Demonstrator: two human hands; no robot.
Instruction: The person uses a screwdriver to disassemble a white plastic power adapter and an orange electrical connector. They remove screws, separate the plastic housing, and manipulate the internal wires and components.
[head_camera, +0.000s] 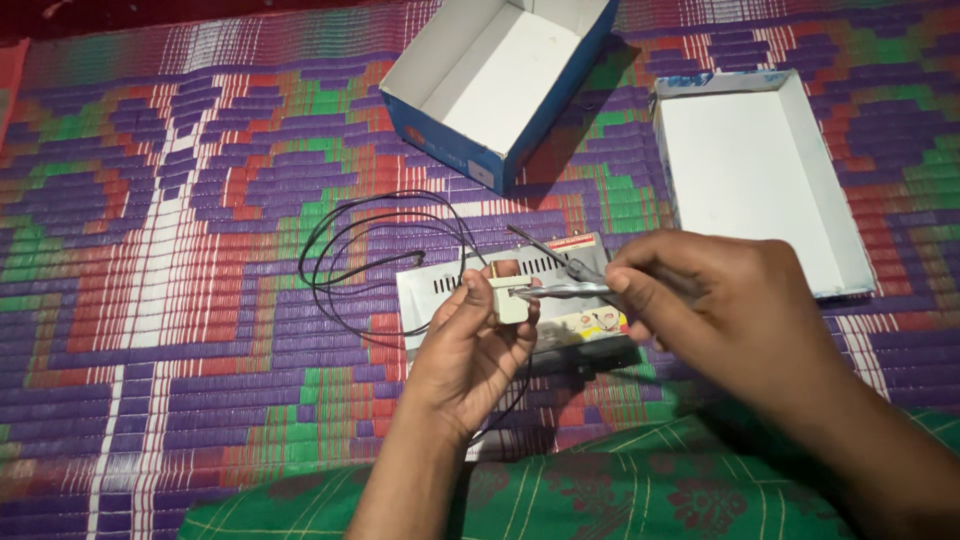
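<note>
Head view: the left hand (470, 345) holds a small white plug (507, 292) up over the near middle of the mat (150, 300), its fingers pinching the plug from both sides. The right hand (720, 300) comes in from the right, fingers pressed together around the clear handle of a screwdriver (560, 290) whose tip meets the right side of the plug. A thin black cable (385, 230) loops away to the left and far side of the plug; whether it runs into the plug is hard to tell. Just beyond the hands lies a flat grey metal box (440, 285) with slots and a coloured label, and a second thin tool (545, 250) rests across its top. Farther off sit an open blue cardboard box (500, 80) and, to its right, a white box lid (750, 170). A green checked cloth (600, 490) covers the near edge.

To do this step well, I judge the plug should stay gripped firmly and square to the tool, with the tip seated fully before turning. Pressure along the shaft, not sideways, should keep it from slipping toward the left fingers.
</note>
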